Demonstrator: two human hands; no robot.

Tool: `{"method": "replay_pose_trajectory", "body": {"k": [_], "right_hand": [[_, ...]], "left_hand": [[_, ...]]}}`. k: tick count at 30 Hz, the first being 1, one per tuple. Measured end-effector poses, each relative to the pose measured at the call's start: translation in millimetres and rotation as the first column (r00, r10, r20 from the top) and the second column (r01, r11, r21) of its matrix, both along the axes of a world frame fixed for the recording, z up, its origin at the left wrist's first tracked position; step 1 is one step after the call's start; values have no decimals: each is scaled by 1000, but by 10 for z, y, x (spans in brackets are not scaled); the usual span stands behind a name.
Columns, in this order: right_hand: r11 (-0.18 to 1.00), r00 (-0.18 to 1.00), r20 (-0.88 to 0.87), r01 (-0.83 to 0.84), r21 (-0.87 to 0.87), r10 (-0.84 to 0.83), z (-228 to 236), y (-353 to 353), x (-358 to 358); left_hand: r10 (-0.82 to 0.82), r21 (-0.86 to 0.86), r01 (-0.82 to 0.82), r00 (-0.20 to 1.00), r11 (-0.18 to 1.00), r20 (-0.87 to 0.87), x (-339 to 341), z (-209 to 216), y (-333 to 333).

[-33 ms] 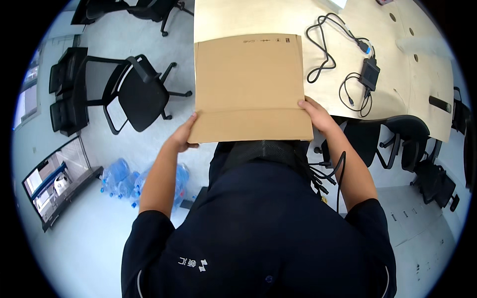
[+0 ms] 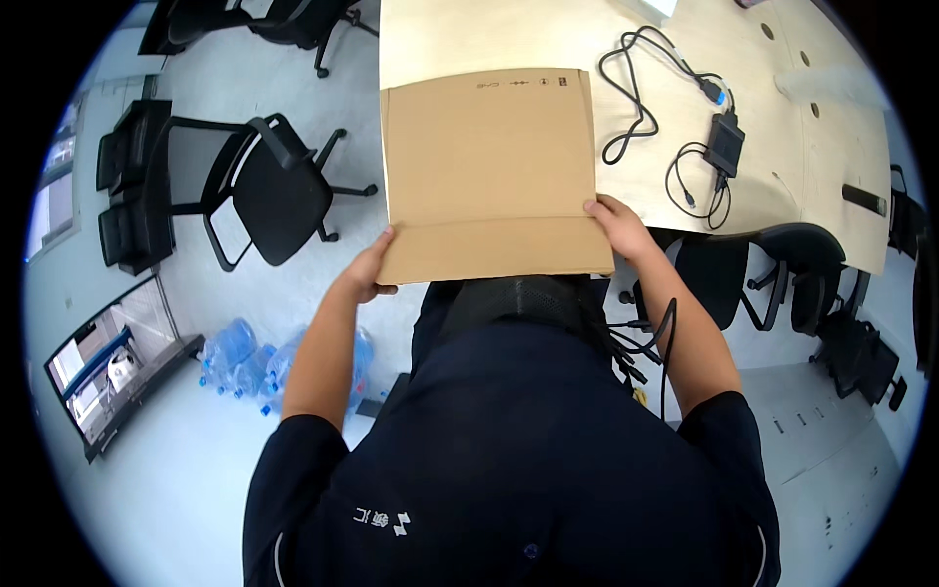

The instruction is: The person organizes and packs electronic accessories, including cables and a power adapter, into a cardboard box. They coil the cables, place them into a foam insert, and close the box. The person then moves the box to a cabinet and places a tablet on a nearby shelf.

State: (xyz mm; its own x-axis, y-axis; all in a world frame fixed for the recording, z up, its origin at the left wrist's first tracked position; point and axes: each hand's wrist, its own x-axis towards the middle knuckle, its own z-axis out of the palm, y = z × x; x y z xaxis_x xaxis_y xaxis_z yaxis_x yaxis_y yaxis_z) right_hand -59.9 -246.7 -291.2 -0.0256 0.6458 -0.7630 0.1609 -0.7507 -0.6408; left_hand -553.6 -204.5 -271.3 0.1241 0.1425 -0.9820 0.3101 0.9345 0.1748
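Carton, brown, inside hidden, overhangs table's near edge. Left hand, half curled, clasps its left edge, thumb on top; right hand likewise grips the right edge.

Wide fisheye view, steeply down from head height

The left of two side-by-side head cameras looks down and somewhat forward over the wearer's navy short-sleeved shirt, which spreads largest across the lower middle. Beyond it, at arm's reach, the bare left hand and bare right hand flank a rectangular brown cardboard piece near centre. Farther forward lies the pale wooden bench. Toward the round black rim the room bends: the black-framed flat screen leans at lower left.
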Motion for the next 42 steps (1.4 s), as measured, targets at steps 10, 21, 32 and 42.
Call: {"method": "replay_pose_trajectory", "body": {"k": [10, 21, 32, 42], "right_hand": [[981, 804, 566, 108, 161, -182, -977, -577, -496], [938, 919, 200, 346, 8, -340, -1135, -665, -616], [897, 897, 82, 438, -56, -433, -1115, -700, -616], [969, 967, 65, 244, 43, -247, -874, -464, -511]], "left_hand": [[-140, 263, 159, 986, 952, -89, 38, -880, -196], [228, 437, -249, 968, 865, 100, -6, -1425, -512], [376, 501, -440, 898, 745, 228, 21, -1375, -403], [271, 547, -260, 961, 796, 63, 206, -1251, -221]]}}
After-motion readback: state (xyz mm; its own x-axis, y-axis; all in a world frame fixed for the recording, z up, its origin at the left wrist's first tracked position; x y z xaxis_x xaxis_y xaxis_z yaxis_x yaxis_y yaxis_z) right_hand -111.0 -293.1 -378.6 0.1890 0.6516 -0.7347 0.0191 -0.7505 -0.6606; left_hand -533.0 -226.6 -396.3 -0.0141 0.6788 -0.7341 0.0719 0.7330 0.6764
